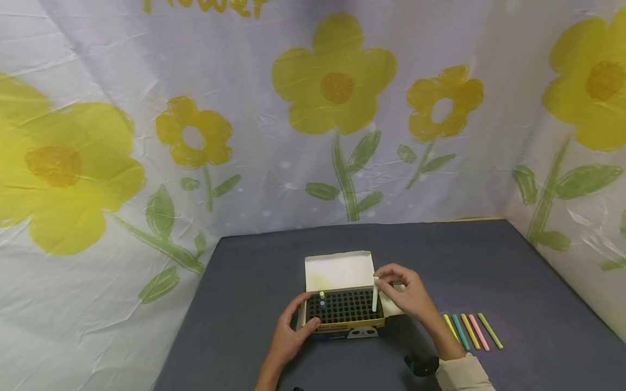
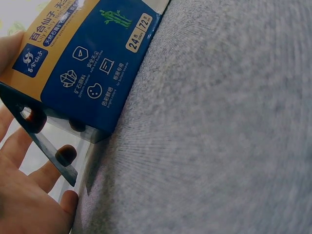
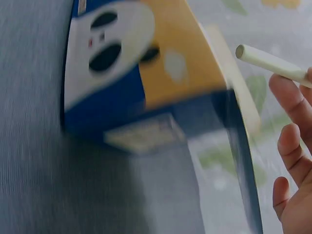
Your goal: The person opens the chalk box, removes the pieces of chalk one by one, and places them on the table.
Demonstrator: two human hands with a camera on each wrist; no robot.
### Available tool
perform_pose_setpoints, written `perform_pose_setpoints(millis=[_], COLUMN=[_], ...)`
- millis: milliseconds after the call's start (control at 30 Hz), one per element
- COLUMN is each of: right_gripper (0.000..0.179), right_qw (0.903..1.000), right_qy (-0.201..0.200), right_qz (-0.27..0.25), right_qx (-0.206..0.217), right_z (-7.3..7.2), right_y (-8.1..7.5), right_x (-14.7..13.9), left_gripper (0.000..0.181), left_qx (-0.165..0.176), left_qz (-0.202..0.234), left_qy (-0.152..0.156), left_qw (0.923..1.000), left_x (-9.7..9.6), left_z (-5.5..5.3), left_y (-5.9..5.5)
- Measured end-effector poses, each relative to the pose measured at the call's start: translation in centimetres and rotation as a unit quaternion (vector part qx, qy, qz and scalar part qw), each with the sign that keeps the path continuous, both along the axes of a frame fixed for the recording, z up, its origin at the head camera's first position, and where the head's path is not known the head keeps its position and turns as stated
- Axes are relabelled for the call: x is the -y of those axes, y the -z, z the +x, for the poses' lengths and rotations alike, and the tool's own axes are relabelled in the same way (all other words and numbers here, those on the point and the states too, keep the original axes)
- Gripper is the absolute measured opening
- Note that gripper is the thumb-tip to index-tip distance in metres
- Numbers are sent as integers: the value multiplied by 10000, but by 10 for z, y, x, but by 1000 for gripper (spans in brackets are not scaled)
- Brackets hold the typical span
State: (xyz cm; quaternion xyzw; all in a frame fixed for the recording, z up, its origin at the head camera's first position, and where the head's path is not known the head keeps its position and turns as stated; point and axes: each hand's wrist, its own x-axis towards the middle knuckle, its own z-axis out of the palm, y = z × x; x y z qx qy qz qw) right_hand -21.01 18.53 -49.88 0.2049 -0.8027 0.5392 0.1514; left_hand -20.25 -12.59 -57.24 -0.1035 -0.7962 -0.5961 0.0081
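Observation:
An open chalk box [image 1: 342,328], blue and yellow with a panda face on its front, stands on the table with a black grid of holes inside. My left hand [image 1: 291,335] holds its left end, thumb at the front corner and fingers toward the back. In the right hand [image 1: 409,292], a pale, whitish chalk stick [image 1: 375,297] is pinched near its top, hanging nearly upright over the grid's right side. The right wrist view shows the free end of that stick [image 3: 263,59] beside the box. A yellow chalk [image 1: 321,294] and a blue chalk [image 1: 323,304] stand in holes at the grid's left.
Right of the box, several chalk sticks [image 1: 470,331] in yellow, teal, pink and green lie in a row near my right forearm. The box's white lid [image 1: 339,271] stands raised behind it, and a side flap [image 1: 394,302] sticks out right. A flower-printed curtain [image 1: 254,190] surrounds the dark table [image 1: 235,326].

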Motion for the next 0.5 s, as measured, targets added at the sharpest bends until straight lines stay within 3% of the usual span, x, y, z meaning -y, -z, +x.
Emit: perform_pose_setpoints(millis=[267,500], right_gripper=[13,13], right_qw=[9974,9875], right_qy=[580,1295], right_qz=[318,717], right_qx=[282,539], right_z=[13,28], right_y=[1,3], right_x=[-49,-95], left_gripper=[56,56], left_qx=[-19,13], left_qz=[-24,-5], left_qy=[-51,-37], left_qw=[10000,10000], left_x=[-1,0], left_z=[-1,-2], left_y=[2,1])
